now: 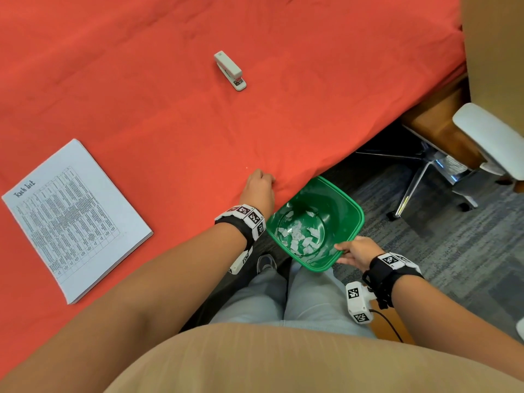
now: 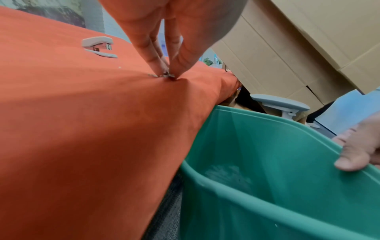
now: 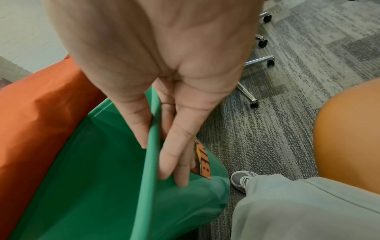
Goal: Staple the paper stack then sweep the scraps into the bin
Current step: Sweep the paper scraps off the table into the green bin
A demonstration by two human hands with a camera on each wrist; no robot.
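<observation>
Worktop (image 1: 170,109) under a red-orange cloth fills most of the head view, its near edge running diagonally past the person's legs. Off that edge, over grey patterned carpet (image 1: 453,236), hangs the green bin (image 1: 351,205), tilted with its mouth toward the cloth edge and its rim just beside it; many white paper scraps (image 1: 297,236) lie in its bottom. The paper stack (image 1: 76,219) lies flat on the cloth at the left, well apart from the bin, its top sheet printed with a table under a handwritten heading; whether it is stapled cannot be made out. An office chair (image 1: 487,143) with a pale armrest and chrome base stands at the right, under the far end of the worktop, beside brown cardboard boxes (image 2: 287,48).

The right hand (image 1: 357,252) holds the bin at its near rim, thumb inside and fingers (image 3: 180,162) curled down the outer wall next to an orange label. The left hand (image 1: 259,190) rests on the cloth near the edge, just beside the bin; its fingers (image 2: 156,53) and thumb are drawn narrow together, pinching a small scrap (image 2: 164,75) against the puckered cloth. The grey stapler (image 1: 230,71) lies closed farther back on the worktop, well apart from both hands. A tiny pale speck (image 2: 119,67) sits on the cloth between the stapler and the left hand.
</observation>
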